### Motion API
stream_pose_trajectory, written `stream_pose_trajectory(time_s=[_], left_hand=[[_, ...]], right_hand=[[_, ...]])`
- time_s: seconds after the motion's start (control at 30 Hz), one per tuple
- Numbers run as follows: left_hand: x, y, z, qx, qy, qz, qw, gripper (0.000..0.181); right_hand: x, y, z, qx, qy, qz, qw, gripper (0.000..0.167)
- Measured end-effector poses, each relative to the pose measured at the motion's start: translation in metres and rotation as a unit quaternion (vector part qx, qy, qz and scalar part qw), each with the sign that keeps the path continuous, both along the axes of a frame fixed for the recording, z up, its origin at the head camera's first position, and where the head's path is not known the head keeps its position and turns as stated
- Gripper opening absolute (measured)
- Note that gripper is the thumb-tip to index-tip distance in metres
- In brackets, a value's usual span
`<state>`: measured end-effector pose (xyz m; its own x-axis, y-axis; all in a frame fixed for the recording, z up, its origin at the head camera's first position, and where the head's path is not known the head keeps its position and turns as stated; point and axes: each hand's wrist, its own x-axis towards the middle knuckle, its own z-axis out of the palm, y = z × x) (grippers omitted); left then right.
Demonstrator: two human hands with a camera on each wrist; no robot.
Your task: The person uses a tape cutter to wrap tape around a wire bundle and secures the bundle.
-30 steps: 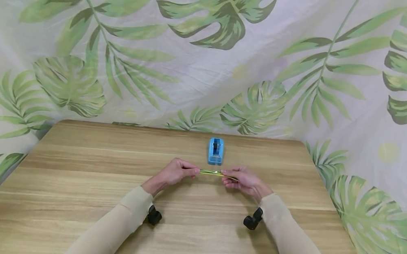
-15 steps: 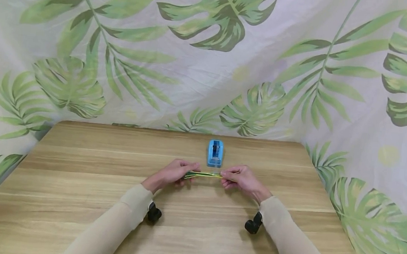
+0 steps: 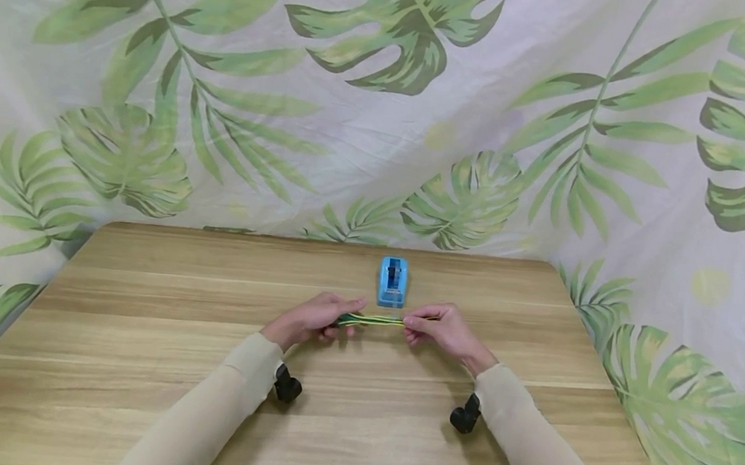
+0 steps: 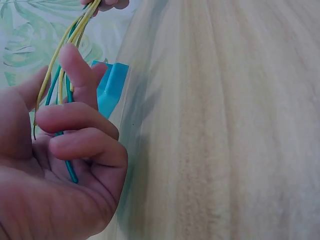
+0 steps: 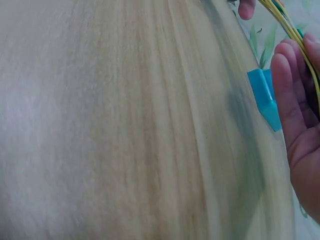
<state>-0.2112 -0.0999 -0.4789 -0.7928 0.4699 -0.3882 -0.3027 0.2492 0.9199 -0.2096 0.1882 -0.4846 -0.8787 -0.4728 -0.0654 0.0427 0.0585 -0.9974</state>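
Observation:
A thin bundle of yellow and green wires [image 3: 377, 320] stretches level between the two hands. My left hand [image 3: 319, 314] holds the left end loosely; in the left wrist view its fingers [image 4: 85, 117] curl around the wires, and several loose ends lie against the palm. My right hand [image 3: 447, 332] pinches the other end between thumb and fingers. Just beyond the bundle stands a blue tape dispenser [image 3: 392, 287], partly covered by fingers in both wrist views. A short clear strip of tape [image 3: 395, 312] reaches from its front toward the wires; whether it sticks to them I cannot tell.
The wood-grain table [image 3: 354, 425] spreads around both forearms. Behind it hangs a leaf-print cloth [image 3: 353, 148] along the back edge. Small black cameras [image 3: 287, 385] are strapped at both wrists.
The left thumb has lifted and the left fingers have loosened, so more of the wire bundle shows at that side. The right hand keeps its pinch, and the dispenser stays in place.

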Motion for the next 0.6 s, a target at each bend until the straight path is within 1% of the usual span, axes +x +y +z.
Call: stream_pose_trajectory(time_s=[0.07, 0.2, 0.37, 0.5, 0.6], left_hand=[[0.0004, 0.0, -0.0005, 0.0, -0.004, -0.001, 1.0, 0.046], [0.0017, 0.0004, -0.0002, 0.0, -0.004, 0.001, 1.0, 0.038], [0.0042, 0.0013, 0.0006, -0.002, 0.009, 0.008, 0.9999, 0.035], [0.006, 0.0022, 0.0003, -0.01, 0.022, 0.022, 0.9995, 0.029], [0.0067, 0.0031, -0.0008, -0.016, 0.033, 0.033, 0.9988, 0.024]], right_hand=[[0.0004, -0.0002, 0.0008, 0.013, 0.015, 0.001, 0.9998, 0.018], [0.0013, -0.0002, 0.0033, 0.064, 0.053, -0.003, 0.9966, 0.017], [0.0026, 0.0006, 0.0045, 0.125, 0.1, -0.004, 0.9872, 0.017], [0.0035, 0.0, 0.0057, 0.155, 0.139, -0.004, 0.9782, 0.016], [0.0047, -0.0013, 0.0075, 0.171, 0.153, -0.005, 0.9733, 0.014]])
